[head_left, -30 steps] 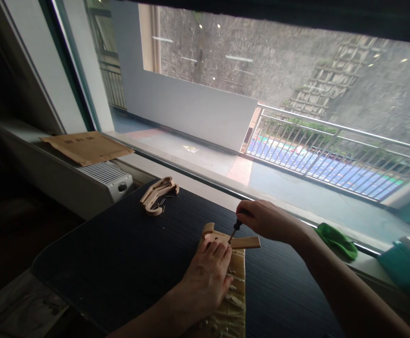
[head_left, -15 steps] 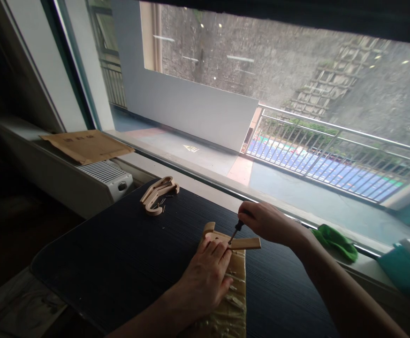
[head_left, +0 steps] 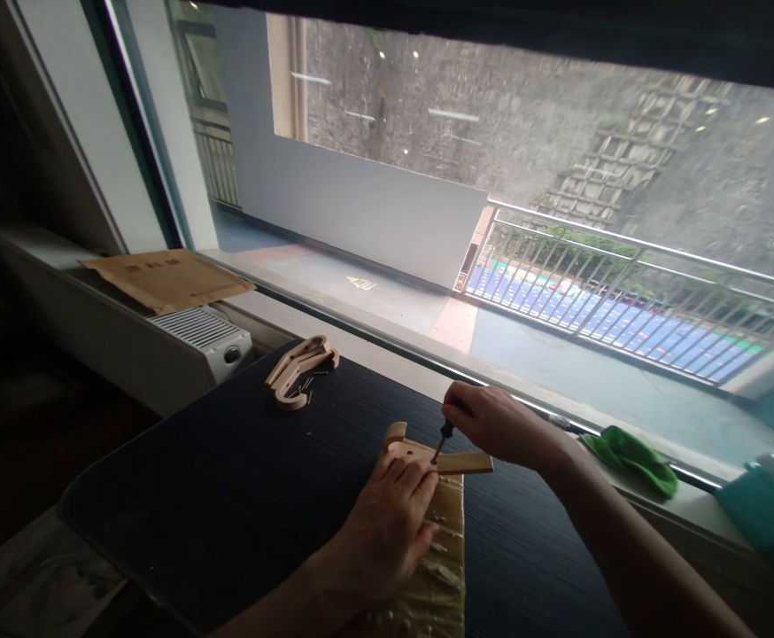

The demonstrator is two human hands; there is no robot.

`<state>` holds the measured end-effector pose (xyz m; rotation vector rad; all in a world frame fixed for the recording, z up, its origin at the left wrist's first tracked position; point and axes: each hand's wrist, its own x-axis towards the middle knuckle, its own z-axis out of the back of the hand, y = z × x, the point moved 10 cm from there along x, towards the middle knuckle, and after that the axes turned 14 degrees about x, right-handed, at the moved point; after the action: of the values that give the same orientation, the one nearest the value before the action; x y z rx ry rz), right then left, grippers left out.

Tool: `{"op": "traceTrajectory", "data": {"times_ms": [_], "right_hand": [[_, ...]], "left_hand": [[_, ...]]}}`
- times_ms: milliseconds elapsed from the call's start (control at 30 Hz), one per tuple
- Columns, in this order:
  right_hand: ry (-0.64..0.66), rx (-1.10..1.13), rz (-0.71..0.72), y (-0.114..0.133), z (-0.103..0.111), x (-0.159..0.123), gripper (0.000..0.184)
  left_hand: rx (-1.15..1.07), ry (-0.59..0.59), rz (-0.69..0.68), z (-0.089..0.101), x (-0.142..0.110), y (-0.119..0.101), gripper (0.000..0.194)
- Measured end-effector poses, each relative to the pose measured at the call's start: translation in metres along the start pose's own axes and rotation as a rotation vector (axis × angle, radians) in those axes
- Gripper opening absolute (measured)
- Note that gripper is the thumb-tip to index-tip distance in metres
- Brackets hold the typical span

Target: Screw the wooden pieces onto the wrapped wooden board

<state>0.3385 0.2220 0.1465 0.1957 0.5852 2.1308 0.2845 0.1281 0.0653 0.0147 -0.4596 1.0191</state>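
Note:
My right hand (head_left: 486, 421) is closed around the dark handle of a screwdriver (head_left: 446, 431). The tool slants downward, its tip at a curved wooden hook (head_left: 467, 462). With its fingers over the near part of that hook, my left hand (head_left: 390, 514) presses it onto a block wrapped in yellowish plastic (head_left: 446, 549). A small dark hole shows in the wood beside my fingertips, and the hook's straight arm sticks out to the right past the block. Whether a screw sits under the screwdriver tip is too small to tell.
More wooden hooks (head_left: 300, 368) lie together on the black table (head_left: 228, 496), with several screws (head_left: 307, 385) beside them. A brown paper envelope (head_left: 171, 276) rests on the white radiator cover at left. On the right-hand sill are a green cloth (head_left: 632, 461) and a teal container (head_left: 765, 509).
My right hand and the screwdriver handle have shifted slightly, first right and then back left, the tip staying on the hook. My left hand stays in place.

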Motion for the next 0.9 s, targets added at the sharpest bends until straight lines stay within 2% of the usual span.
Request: {"op": "traceTrajectory", "data": {"times_ms": [100, 167, 233, 267, 333, 433, 500, 667, 767, 900], "right_hand": [[0.025, -0.002, 0.007, 0.001, 0.002, -0.004, 0.026], [0.050, -0.009, 0.009, 0.002, 0.002, -0.006, 0.023], [0.060, -0.009, 0.006, 0.002, 0.001, -0.006, 0.022], [0.061, -0.005, 0.004, 0.001, -0.001, -0.005, 0.022], [0.051, -0.002, -0.004, 0.000, -0.005, -0.003, 0.022], [0.022, -0.013, -0.027, -0.003, -0.007, -0.001, 0.024], [0.014, -0.023, -0.037, -0.004, -0.005, -0.002, 0.025], [0.067, -0.048, 0.001, 0.003, 0.003, -0.006, 0.020], [0.098, -0.062, 0.041, 0.008, 0.003, -0.006, 0.020], [0.064, -0.067, 0.040, 0.007, 0.003, -0.003, 0.021]], "left_hand": [[-0.067, -0.194, 0.071, 0.018, -0.003, 0.017, 0.036], [-0.114, -0.359, 0.179, 0.030, -0.006, 0.038, 0.044], [-0.238, -0.403, 0.255, 0.027, -0.002, 0.059, 0.061], [-0.349, -0.390, 0.305, 0.020, 0.001, 0.070, 0.068], [-0.616, -0.240, 0.401, -0.005, 0.010, 0.088, 0.076], [-0.926, -0.058, 0.486, -0.037, 0.015, 0.096, 0.084], [-1.036, -0.030, 0.494, -0.047, 0.014, 0.098, 0.086], [-1.100, 0.011, 0.421, -0.051, 0.018, 0.097, 0.078], [-1.069, 0.104, 0.361, -0.046, 0.028, 0.094, 0.068], [-1.039, 0.221, 0.299, -0.045, 0.039, 0.089, 0.064]]}}
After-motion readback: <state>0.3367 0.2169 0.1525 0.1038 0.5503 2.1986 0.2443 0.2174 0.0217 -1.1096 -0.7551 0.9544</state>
